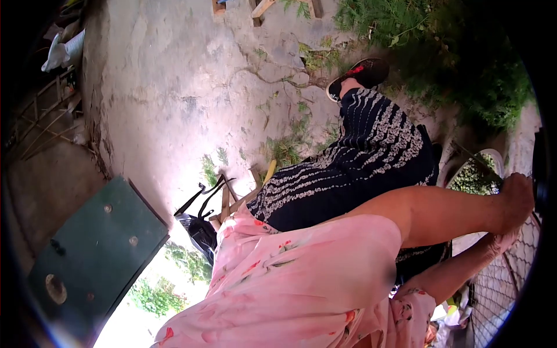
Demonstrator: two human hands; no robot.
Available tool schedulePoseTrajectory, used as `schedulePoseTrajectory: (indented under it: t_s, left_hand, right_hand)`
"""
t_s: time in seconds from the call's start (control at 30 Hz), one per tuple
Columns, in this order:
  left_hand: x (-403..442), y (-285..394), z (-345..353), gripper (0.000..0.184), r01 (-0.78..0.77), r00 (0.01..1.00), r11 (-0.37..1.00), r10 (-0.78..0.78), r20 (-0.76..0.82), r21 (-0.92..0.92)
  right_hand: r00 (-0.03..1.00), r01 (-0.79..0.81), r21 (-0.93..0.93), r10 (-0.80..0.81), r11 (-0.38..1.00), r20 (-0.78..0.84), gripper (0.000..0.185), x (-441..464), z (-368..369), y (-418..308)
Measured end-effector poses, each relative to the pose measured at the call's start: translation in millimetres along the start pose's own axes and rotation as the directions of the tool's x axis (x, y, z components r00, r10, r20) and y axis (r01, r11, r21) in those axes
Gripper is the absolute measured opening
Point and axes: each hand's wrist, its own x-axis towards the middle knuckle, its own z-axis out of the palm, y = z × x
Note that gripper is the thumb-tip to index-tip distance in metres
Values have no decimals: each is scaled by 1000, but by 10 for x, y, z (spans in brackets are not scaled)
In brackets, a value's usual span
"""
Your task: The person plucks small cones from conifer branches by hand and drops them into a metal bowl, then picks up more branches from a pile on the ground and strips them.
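Note:
At the far right edge of the head view my left hand (516, 200) is bent into a closed shape. What it grips, if anything, is lost in the dark rim of the picture. Just below it my right hand (506, 240) is close against the left one, its fingers hidden. A thin dark stick (477, 158) slants up to the left hand; I cannot tell if it is held. Under the hands lies a pale surface with a mesh pattern (499, 284). My pink floral top (301, 261) and dark patterned trousers (354, 174) fill the middle.
Cracked concrete ground (185, 75) spreads across the upper left. Green plants (441, 52) grow at the upper right, near my dark shoe (366, 72). A green panel (98, 249) stands lower left, with a black bag (200, 232) beside me. Wooden pieces (284, 8) lie at the top.

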Motion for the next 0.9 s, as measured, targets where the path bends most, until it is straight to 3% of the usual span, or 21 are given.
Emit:
schedulePoseTrajectory:
  t_s: [0.33, 0.53, 0.63, 0.73, 0.87, 0.9]
  left_hand:
    - [-65, -33, -40, 25, -17, 997, 999, 19, 74, -28]
    - [124, 8, 342, 24, 80, 997, 997, -80, -10, -8]
    - [145, -68, 187, 23, 10, 991, 998, -1, 131, -66]
    - [87, -80, -46, 19, 2, 992, 1000, -4, 130, 11]
    - [116, -162, -214, 18, 219, 955, 975, -206, 212, -35]
    - [61, -204, -317, 17, 136, 990, 985, -131, 55, -105]
  right_hand:
    - [997, -28, -40, 25, 999, -71, 32, 37, 31, 144]
    - [995, -36, -41, 32, 999, -97, 32, 78, 51, 232]
    - [995, -43, -38, 39, 998, -95, 32, 92, 100, 295]
    - [995, -44, -28, 41, 999, -93, 32, 58, 195, 367]
    - [997, -34, -8, 33, 999, -64, 32, -119, 520, 537]
    - [998, -32, 2, 32, 999, -52, 32, -191, 632, 587]
